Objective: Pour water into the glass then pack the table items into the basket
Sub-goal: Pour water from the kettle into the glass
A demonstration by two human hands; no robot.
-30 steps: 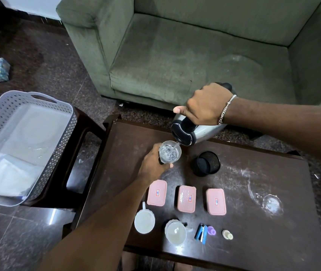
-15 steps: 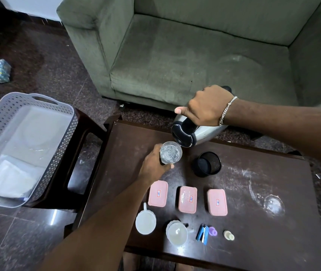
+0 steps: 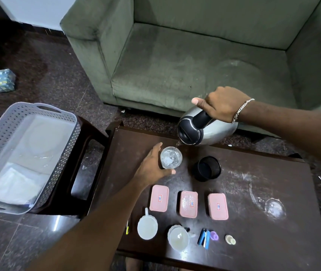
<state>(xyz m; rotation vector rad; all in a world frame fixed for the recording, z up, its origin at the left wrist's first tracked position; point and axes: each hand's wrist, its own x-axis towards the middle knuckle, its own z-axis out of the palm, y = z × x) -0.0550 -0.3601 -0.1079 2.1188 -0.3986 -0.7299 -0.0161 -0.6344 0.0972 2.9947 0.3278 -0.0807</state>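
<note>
we see the right hand (image 3: 221, 103) wrapped around the black handle of a silver kettle (image 3: 206, 130), its fingers closed tight on it and the thumb stretched along the top. the kettle is tilted down to the left, spout just above the rim of the glass (image 3: 171, 157), and a thin stream of water runs into it. the glass stands on the dark desk (image 3: 263, 241) near its far left corner, holding water, with the left hand (image 3: 152, 166) curled around its left side, fingers gripping it. just right of the glass sits a black mesh cup (image 3: 207, 168). nearer to us three pink boxes (image 3: 189, 206) lie in a row, and along the near edge we find two white round lidded containers (image 3: 162, 232), a blue stapler (image 3: 204, 238) and a small purple piece (image 3: 214, 235). the grey basket (image 3: 63, 153) rests on a dark stool left of the desk, well apart from the glass.
</note>
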